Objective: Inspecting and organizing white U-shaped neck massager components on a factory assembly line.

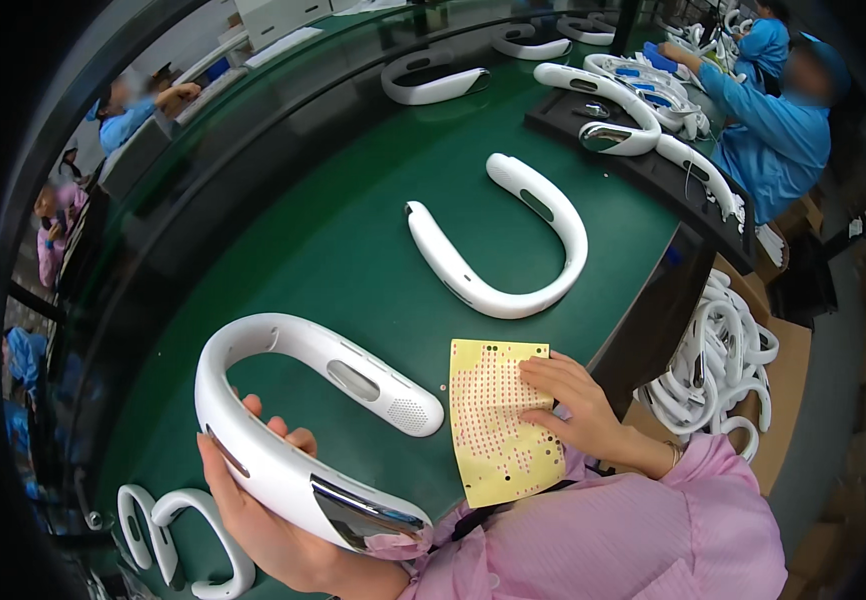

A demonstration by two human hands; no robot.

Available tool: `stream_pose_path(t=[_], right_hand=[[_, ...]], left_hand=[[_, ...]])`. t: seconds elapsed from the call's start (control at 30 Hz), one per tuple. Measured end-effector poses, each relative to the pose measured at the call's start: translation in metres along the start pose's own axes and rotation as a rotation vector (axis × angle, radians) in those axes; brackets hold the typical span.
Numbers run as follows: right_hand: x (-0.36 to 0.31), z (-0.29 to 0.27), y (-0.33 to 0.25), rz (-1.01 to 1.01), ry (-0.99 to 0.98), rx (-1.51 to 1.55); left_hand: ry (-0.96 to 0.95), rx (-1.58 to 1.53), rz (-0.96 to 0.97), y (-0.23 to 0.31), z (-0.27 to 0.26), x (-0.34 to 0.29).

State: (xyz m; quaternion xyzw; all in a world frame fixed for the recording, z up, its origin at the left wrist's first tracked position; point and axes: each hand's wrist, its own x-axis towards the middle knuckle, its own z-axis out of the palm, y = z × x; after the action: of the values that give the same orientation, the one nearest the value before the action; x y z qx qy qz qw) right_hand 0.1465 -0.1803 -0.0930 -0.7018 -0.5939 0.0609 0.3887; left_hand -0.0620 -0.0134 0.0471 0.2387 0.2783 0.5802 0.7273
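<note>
Smooth green tabletop (353,255). Left hand (265,515) grasps a white U-shaped plastic neckband (215,390), lower left of frame; right hand (581,402) rests on a yellow rectangular red-dotted sheet (496,425), lower centre, grip unclear.

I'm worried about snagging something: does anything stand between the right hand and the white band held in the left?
Yes, as seen from above: the yellow sheet lies between them. The right hand touches its right side; the band ends just left of it.
</note>
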Motion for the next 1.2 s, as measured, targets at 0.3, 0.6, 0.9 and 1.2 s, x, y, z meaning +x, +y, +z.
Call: stream_pose_path(t=[0.3, 0.6, 0.9, 1.2], right_hand=[[0.002, 0.003, -0.004, 0.089, 0.043, 0.119], [0.002, 0.012, 0.000, -0.062, 0.184, 0.028], [0.003, 0.015, 0.007, -0.251, 0.208, -0.136], [0.000, 0.016, 0.005, -0.227, 0.231, -0.138]], left_hand=[[-0.094, -0.073, -0.064, 0.001, -0.009, 0.005], [-0.087, -0.082, -0.068, 0.001, -0.007, 0.005], [0.017, -0.063, -0.037, -0.002, -0.003, 0.008], [0.078, -0.065, -0.030, -0.001, -0.003, 0.010]])
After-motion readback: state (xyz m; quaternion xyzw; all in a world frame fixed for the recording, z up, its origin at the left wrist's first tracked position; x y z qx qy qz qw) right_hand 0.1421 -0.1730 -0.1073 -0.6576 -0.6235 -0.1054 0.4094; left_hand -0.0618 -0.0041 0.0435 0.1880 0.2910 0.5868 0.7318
